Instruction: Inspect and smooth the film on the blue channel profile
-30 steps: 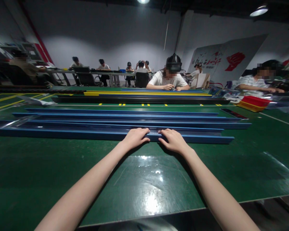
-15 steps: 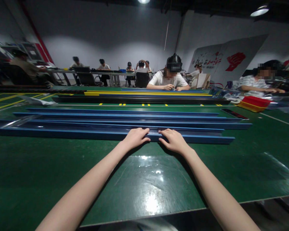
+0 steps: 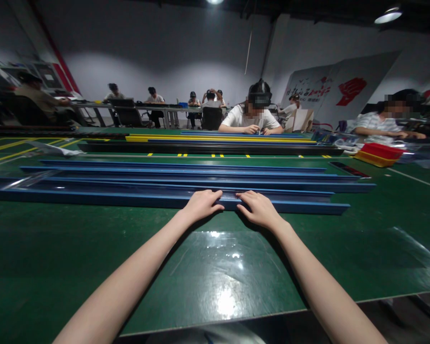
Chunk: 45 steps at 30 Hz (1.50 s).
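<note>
One nearest blue channel (image 3: 129,199), long and open-topped, laid crosswise on the green table (image 3: 75,253), under both hands; directions are read from there, 12 being straight ahead. Its near wall is partly covered by the hands. At 12 o'clock, just behind, further blue channels (image 3: 354,188) are set roughly alongside. Just past 9 o'clock, a clear film strip (image 3: 30,180) is draped across the channels. Farther off at 12, a black profile (image 3: 208,150) and a yellow strip (image 3: 218,139) are placed; beyond them, a co-worker (image 3: 251,117) is seated. Toward 10 o'clock, a white sheet (image 3: 53,149); toward 2, a dark flat device (image 3: 349,169). At 6 o'clock, a clear sheet (image 3: 232,267) is spread.

Containers: one red tray (image 3: 383,152), past the device between 2 and 3 o'clock, yellow showing beneath; contents cannot be made out.

Fingers: near wall of the nearest channel held narrowly by the left hand (image 3: 202,204) and right hand (image 3: 258,208), thumbs outside, fingers bent inside; fingertips are partly hidden.
</note>
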### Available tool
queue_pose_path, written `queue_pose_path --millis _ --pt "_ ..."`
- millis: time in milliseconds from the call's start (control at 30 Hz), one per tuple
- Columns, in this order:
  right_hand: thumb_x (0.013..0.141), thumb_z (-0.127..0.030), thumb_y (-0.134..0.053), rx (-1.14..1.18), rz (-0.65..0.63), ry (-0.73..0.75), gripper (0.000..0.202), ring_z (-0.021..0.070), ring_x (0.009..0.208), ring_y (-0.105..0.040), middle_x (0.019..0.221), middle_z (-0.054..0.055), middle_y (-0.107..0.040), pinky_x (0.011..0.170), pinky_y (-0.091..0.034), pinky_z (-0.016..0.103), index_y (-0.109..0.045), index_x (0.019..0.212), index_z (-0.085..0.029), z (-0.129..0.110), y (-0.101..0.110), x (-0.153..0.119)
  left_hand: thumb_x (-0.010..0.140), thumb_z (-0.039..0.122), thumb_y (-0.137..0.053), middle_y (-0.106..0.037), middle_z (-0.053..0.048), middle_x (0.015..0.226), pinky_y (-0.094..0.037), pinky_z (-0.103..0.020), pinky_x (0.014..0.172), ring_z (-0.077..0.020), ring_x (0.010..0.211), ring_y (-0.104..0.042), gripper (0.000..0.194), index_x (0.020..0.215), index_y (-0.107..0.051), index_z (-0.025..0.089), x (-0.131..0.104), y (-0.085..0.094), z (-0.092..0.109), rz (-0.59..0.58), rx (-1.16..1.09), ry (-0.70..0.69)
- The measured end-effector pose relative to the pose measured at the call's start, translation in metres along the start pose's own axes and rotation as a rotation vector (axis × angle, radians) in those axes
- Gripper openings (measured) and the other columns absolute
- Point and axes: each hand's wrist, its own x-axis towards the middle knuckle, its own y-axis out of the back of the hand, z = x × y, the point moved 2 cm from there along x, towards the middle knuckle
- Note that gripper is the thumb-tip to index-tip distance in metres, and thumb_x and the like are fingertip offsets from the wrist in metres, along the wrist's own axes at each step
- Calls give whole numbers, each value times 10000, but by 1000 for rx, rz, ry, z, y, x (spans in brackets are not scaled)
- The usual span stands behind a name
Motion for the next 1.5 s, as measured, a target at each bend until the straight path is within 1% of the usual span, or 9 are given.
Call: queue_pose_path --millis 100,200,333,533,667,933,1200,1500 --pt "865 -332 -387 -7 2 7 368 195 1076 -488 1164 95 -581 876 -372 315 -544 1144 -150 0 0 0 816 464 -491 -637 -50 882 -418 -258 649 -201 811 -596 304 989 -501 214 0 -1 0 7 6 -4" --pt "867 -333 -384 -18 7 13 360 194 1067 -490 1151 97 -585 865 -370 308 -548 1128 -146 0 0 0 819 447 -496 -636 -50 912 -420 -260 669 -198 846 -590 284 965 -500 204 -1 -2 0 39 2 -30" --pt "870 -341 -383 -47 -5 0 322 192 1015 -513 1076 103 -611 833 -363 296 -571 1053 -155 0 -1 0 818 430 -506 -633 -49 928 -421 -268 681 -199 863 -584 267 934 -501 190 -2 -3 1 77 -4 -56" --pt "874 -365 -368 -116 -43 -37 301 189 885 -549 950 91 -630 739 -353 272 -573 973 -169 -2 1 0 822 442 -480 -622 -70 875 -418 -297 691 -210 823 -570 288 923 -515 174 -4 -8 2 142 36 -59" --pt "874 -362 -364 -128 -38 -37 297 185 873 -550 942 87 -629 728 -346 266 -566 983 -174 -3 1 0 838 427 -438 -608 -86 850 -405 -315 699 -218 821 -557 282 885 -530 164 -5 -12 4 179 52 -84" --pt "873 -364 -366 -132 -33 -36 293 181 858 -552 929 86 -625 719 -346 259 -566 968 -171 -3 1 0 839 418 -426 -601 -81 840 -392 -315 687 -211 811 -546 277 868 -536 165 -5 -12 5 199 64 -87" --pt "873 -357 -375 -129 -33 -38 295 182 856 -554 932 92 -624 716 -346 260 -559 1001 -167 -2 0 -1 837 412 -423 -596 -86 847 -390 -318 687 -215 817 -542 274 869 -538 165 -5 -12 5 196 49 -83" --pt "876 -361 -370 -140 -35 -34 293 182 858 -556 929 90 -627 713 -348 257 -562 988 -169 -2 0 0 838 407 -418 -603 -78 845 -388 -318 675 -209 804 -542 269 867 -536 166 -5 -11 6 205 75 -90"
